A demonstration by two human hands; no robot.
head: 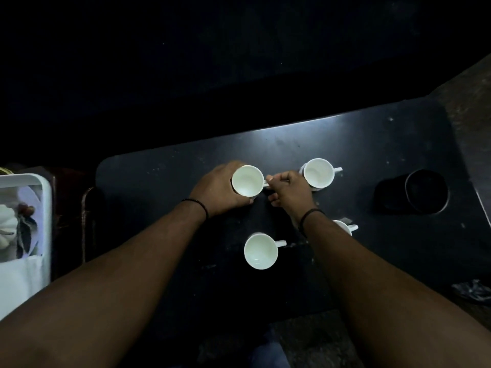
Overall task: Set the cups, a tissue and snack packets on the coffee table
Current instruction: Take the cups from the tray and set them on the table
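At ten o'clock of the dark coffee table (372, 144), the left hand (218, 189) cups a white cup (248, 180), the right hand (289, 189) apparently pinching its handle; rigid, light, breakable china, best gripped there.

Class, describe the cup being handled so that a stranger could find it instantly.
Start at the dark coffee table. Four white cups stand on it; take the far-left one. It alone sits between both hands: the left hand wraps its side, and the right hand pinches its handle.
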